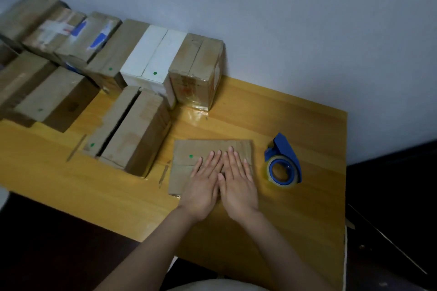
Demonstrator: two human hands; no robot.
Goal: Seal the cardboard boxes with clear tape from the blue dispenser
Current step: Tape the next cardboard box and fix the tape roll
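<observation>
Both flat-fingered hands, left hand [203, 188] and right hand [237, 185], press the flat brown cardboard box [208, 151] shut (gripping nothing), likely readying it for the blue tape dispenser [282, 163] beside it.

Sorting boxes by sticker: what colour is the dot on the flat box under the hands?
Green, on the flat box, seen in the head view.

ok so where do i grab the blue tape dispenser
Probably the arched back of the blue tape dispenser, from above, with the right hand, the nearer one. It stands upright on the table, roll at the bottom, so the back is free.
</observation>
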